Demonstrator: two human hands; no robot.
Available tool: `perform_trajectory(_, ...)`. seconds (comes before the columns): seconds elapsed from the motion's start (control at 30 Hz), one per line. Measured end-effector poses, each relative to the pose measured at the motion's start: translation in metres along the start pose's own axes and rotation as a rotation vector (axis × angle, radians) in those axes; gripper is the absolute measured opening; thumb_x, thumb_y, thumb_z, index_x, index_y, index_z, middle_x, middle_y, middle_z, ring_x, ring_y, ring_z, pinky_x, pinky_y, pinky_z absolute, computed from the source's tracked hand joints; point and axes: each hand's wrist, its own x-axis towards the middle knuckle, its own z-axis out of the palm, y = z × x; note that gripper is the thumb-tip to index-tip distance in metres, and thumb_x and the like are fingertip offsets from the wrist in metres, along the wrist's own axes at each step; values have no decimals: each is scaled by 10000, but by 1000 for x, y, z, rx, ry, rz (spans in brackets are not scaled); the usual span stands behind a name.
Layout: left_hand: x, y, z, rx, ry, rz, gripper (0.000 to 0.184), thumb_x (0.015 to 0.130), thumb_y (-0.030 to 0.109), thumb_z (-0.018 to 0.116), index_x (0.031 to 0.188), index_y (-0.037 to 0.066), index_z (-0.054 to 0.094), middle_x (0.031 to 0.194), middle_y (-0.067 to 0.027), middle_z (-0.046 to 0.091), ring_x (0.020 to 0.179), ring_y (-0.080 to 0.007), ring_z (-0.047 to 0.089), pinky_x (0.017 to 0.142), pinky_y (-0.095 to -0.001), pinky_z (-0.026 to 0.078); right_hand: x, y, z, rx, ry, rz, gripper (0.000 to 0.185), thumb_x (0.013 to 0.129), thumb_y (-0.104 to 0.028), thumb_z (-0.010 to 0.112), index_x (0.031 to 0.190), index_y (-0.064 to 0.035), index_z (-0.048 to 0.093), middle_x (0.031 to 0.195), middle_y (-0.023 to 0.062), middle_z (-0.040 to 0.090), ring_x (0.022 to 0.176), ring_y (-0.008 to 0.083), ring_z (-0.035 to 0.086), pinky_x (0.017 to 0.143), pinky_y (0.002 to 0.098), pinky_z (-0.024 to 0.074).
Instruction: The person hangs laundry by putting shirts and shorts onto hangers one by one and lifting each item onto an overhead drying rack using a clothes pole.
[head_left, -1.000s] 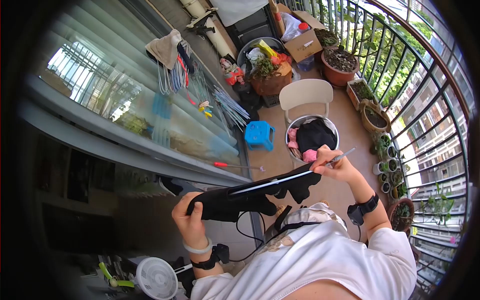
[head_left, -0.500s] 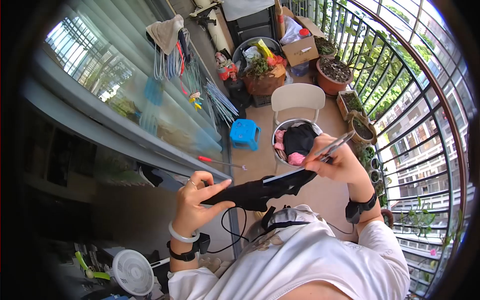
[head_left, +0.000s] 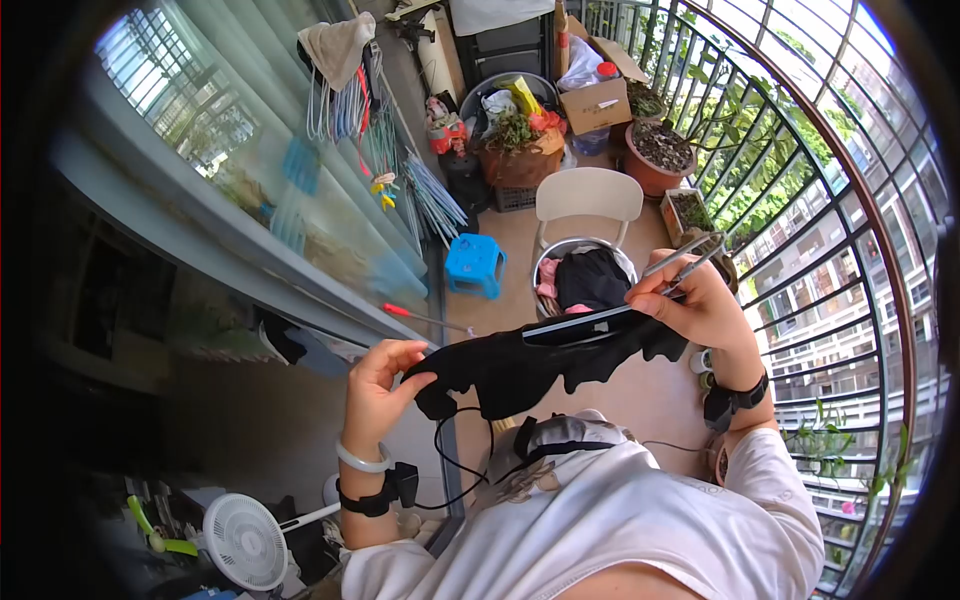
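Left grip: the left hand (head_left: 378,395) has its thumb on the left end of a black garment (head_left: 505,375), fingers just above; I cannot tell whether the pinch is tight.
Right grip: the right hand (head_left: 695,305) is clamped on a thin pale clothes hanger (head_left: 572,324), whose looped end sticks out past the knuckles.
Black garment: held in mid-air between both hands, its ragged lower edge hanging over the floor (head_left: 625,395); the hanger lies along its top edge.
Step in hand: apparently, fitting cloth and hanger together. The next move seems to call for a steady right grip while the left evens out the fabric.
Metal basin (head_left: 574,239): beyond the hands, before the chair's backrest (head_left: 588,195), holding black cloth (head_left: 592,278) and pink cloth (head_left: 548,272).
Blue stool (head_left: 474,262): left of the basin, near the floor's left edge.
Far end: a cardboard box (head_left: 597,105) beside a potted plant (head_left: 660,160).
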Motion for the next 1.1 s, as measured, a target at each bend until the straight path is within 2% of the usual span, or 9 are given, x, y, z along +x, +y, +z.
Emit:
perform_trajectory(0.17,-1,-6,1,-140,92,-10,212,683,-113,680,869,-19,643,824,-103,648,766,-145,605,709,-235,479,-8,-11,-19,-39,-46,111,44,775,-36,651,772,-2,624,708,65,589,615,153,537,547,269,395)
perform_trajectory(0.27,1,10,7,-112,102,155,207,674,-109,686,856,-18,646,817,-106,648,762,-157,607,699,-234,476,-9,-31,-35,-108,-40,-87,63,748,-41,668,770,-11,617,715,63,599,600,183,546,550,293,408)
perform_trajectory(0.37,5,21,11,-124,71,283,213,682,-106,679,871,-14,646,844,-116,652,767,-155,601,699,-228,470,-3,-31,-16,-290,-180,-95,64,743,-38,666,764,-9,613,716,64,601,609,192,545,564,300,411)
perform_trajectory(0.47,12,15,12,41,44,280,180,719,-94,652,879,-11,648,874,-113,656,779,-150,588,707,-229,465,-4,-24,-12,-178,-46,-17,48,753,-38,655,773,-20,616,709,66,596,628,186,544,575,294,408)
perform_trajectory(0.63,18,27,12,-24,248,171,201,808,9,604,1009,5,608,945,-94,652,834,-147,571,788,-273,446,13,-22,-7,-138,-121,19,71,778,-95,647,778,-41,602,711,86,594,658,237,577,588,325,427)
perform_trajectory(0.8,35,64,60,618,-205,517,356,751,117,656,1083,18,572,990,-147,601,905,-319,550,834,-393,421,32,-20,26,-344,-258,-129,174,836,-225,590,889,-65,547,732,103,581,720,290,578,646,374,443)
perform_trajectory(0.9,39,57,88,671,-238,483,234,758,82,652,978,15,604,837,-100,604,749,-268,554,709,-356,429,30,-18,33,-308,-260,-208,216,854,-262,558,904,-59,506,660,138,542,702,327,567,634,415,441)
perform_trajectory(1.03,42,47,85,391,-185,453,126,741,48,666,852,1,627,747,-73,608,670,-235,524,629,-317,412,19,-30,-6,-456,-223,-376,310,849,-245,567,1093,-59,524,885,115,568,867,300,532,768,387,418)
perform_trajectory(1.1,42,46,78,353,-22,411,87,721,29,682,782,-8,633,686,-69,601,652,-213,495,601,-286,400,6,-25,-48,-468,-163,-287,425,831,-231,597,1207,-64,492,1033,87,558,969,263,506,843,357,390)
